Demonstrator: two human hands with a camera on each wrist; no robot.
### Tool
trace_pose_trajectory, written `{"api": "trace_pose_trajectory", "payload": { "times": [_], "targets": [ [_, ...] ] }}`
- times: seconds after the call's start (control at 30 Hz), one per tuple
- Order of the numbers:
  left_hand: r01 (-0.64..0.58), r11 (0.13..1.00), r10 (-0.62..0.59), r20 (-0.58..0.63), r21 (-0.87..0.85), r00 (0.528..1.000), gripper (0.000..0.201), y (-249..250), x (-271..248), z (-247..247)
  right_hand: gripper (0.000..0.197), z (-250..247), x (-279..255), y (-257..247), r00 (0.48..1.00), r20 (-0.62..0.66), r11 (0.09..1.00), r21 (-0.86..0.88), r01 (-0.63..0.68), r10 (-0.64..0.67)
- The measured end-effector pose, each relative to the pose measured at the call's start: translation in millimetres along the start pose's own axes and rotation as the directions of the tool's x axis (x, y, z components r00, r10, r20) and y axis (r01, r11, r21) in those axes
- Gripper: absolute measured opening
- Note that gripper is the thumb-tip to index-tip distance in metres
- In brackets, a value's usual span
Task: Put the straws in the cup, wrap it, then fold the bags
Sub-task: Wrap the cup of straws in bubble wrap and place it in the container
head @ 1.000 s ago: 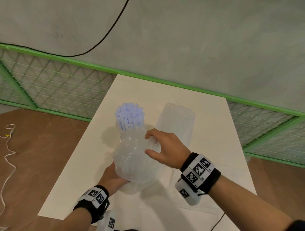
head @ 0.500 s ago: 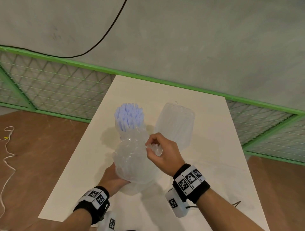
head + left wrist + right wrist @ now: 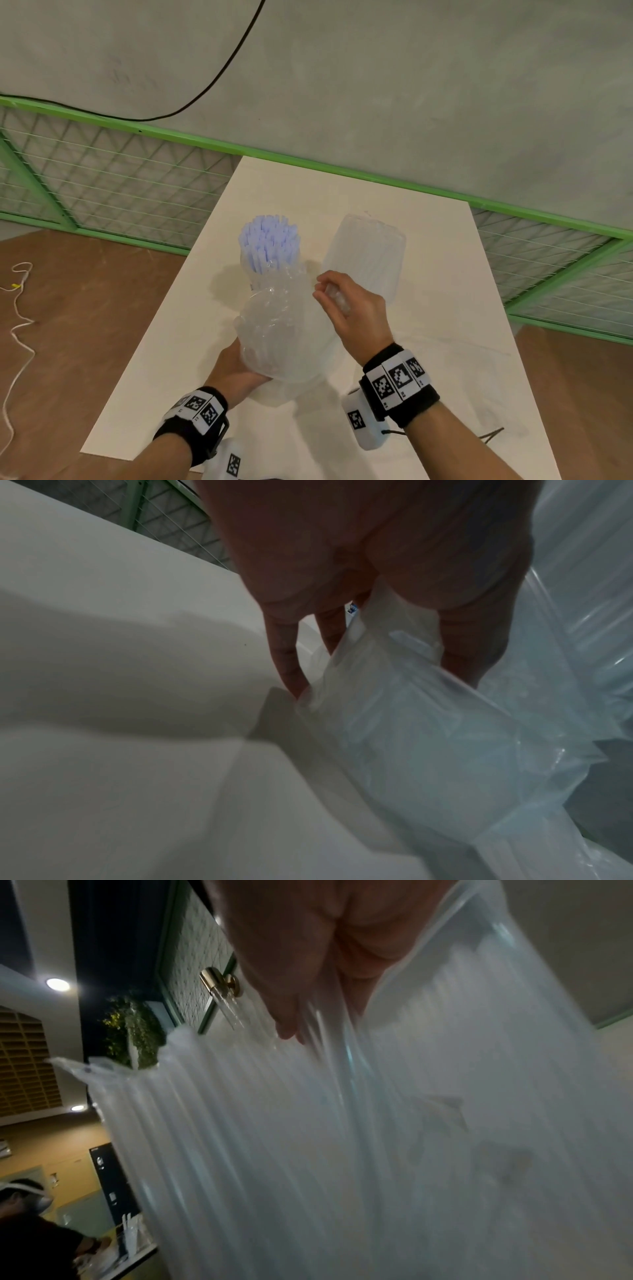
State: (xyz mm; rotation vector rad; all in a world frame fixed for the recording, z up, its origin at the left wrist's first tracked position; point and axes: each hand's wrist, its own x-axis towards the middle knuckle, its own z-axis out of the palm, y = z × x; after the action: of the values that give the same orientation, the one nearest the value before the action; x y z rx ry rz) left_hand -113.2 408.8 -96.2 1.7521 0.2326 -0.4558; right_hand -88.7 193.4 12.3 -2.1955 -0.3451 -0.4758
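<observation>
A bundle of pale blue straws (image 3: 269,240) stands upright in a cup that is hidden under crinkled clear plastic wrap (image 3: 284,329). My left hand (image 3: 236,373) holds the wrapped bundle from below, near the table's front. In the left wrist view its fingers (image 3: 287,669) reach down into the plastic (image 3: 411,750). My right hand (image 3: 337,299), to the right of the bundle, pinches a gathered piece of plastic. A ribbed clear sheet (image 3: 366,253) spreads out beyond it. The same ribbed sheet (image 3: 342,1137) fills the right wrist view, below the fingers (image 3: 291,1020).
The white table (image 3: 445,274) carries flat clear bags (image 3: 445,359) at the near right and a thin black cable (image 3: 493,435). A green mesh fence (image 3: 120,192) runs behind and beside it. A white cord (image 3: 17,325) lies on the brown floor to the left.
My right hand went from resting on the wrap to pinching a piece of plastic, and its wrist drew back toward me. The left hand and the straws stayed put.
</observation>
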Motion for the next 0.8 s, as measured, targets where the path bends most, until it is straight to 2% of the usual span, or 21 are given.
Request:
{"api": "trace_pose_trajectory", "payload": {
  "times": [0.1,0.27,0.4,0.53,0.63,0.73,0.8],
  "targets": [
    [0.004,1.000,-0.004,-0.001,0.003,1.000,0.087,0.7,-0.6,-0.3,0.021,-17.6,15.3,-10.2,0.995,-0.099,0.999,0.033,-0.011,0.014],
    [0.031,0.999,-0.031,0.004,0.012,1.000,0.087,0.5,-0.7,-2.6,0.021,-62.9,48.0,-29.0,0.968,-0.231,0.975,0.218,-0.049,0.100],
    [0.034,0.999,-0.034,0.007,-0.015,0.999,0.113,3.0,-1.8,-3.4,0.024,-109.3,75.5,-46.7,0.935,-0.348,0.952,0.301,0.045,0.066],
    [0.025,0.999,-0.024,0.012,-0.027,1.000,0.116,4.4,-2.8,-2.5,0.031,-154.0,104.3,-56.1,0.886,-0.463,0.939,0.314,0.141,0.021],
    [0.026,1.000,-0.026,0.011,-0.015,1.000,0.114,4.8,-4.3,-2.8,0.032,-161.8,123.4,-34.5,0.906,-0.421,0.947,0.309,0.093,0.049],
    [0.028,1.000,-0.028,0.016,0.007,0.999,0.108,4.8,-4.1,-3.3,0.026,-144.5,131.8,6.2,0.960,-0.259,0.976,0.213,-0.048,0.104],
    [0.033,0.999,-0.034,0.017,0.012,0.999,0.106,5.2,-3.8,-3.5,0.021,-126.1,127.4,30.1,0.978,-0.143,0.983,0.127,-0.132,0.150]
  ]
}}
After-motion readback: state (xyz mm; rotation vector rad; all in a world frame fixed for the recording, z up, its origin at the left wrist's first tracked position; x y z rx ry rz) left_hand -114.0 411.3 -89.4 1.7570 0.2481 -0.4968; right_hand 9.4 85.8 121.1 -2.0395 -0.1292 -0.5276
